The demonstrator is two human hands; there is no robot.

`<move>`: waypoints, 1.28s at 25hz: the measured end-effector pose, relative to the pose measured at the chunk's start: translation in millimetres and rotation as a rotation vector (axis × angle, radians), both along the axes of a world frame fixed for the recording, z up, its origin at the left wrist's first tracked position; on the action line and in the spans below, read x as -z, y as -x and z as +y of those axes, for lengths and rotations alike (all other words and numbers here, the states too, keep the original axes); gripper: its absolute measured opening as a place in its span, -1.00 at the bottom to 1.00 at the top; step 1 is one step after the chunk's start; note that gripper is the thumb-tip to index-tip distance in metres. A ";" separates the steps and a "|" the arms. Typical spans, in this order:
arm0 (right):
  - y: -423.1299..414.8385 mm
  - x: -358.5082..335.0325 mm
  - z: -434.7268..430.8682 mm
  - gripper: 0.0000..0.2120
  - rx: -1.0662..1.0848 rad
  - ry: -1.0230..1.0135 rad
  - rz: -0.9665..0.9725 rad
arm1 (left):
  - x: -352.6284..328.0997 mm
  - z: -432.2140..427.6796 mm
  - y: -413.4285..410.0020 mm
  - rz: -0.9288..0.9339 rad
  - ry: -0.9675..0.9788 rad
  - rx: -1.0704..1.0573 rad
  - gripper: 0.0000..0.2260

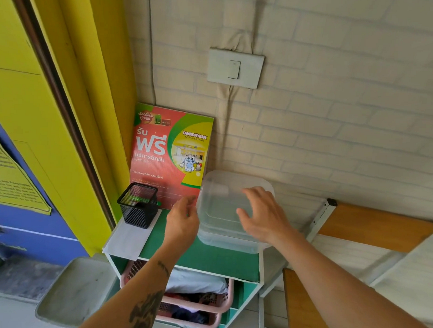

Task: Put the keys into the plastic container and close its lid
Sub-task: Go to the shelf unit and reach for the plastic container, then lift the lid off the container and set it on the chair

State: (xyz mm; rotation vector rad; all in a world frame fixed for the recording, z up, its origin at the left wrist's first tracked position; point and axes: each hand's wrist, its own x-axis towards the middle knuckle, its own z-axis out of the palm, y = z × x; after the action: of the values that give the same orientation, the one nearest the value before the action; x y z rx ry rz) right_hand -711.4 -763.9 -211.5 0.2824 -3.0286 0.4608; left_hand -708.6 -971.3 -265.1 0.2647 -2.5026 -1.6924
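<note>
While the white brick wall point(335, 119) filled most of the view, the work sat low against it, on the green top of a small shelf unit point(202, 256) beside a yellow door frame point(72, 109). A red laundry advertisement board point(162, 152) leaned at the back, and a black mesh pen holder point(139, 205) stood at the left front. The clear plastic container point(223, 213) rested on the right part of the shelf top, its lid apparently on. No keys could be made out anywhere; whether they lay inside could not be told. If the lid was being seated, the sound way would have been to steady one side and press evenly around the rim until every edge caught. The right hand point(262, 214) lay over the lid, fingers spread and gently curved, touching or nearly touching it. The left hand point(184, 216) hovered at the container's left edge, thumb and fingers loosely drawn together; whether they pinched something small could not be told.
</note>
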 end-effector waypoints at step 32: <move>-109.8 5.7 165.7 -0.37 0.437 0.509 0.145 | -60.2 192.4 -85.8 0.206 0.311 0.105 -0.41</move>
State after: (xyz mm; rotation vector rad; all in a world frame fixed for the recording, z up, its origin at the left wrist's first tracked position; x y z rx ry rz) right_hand -601.6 -598.2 -217.2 -0.3486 -2.5968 1.0680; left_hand -622.8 -778.9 -205.0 -0.0674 -2.6085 -1.2581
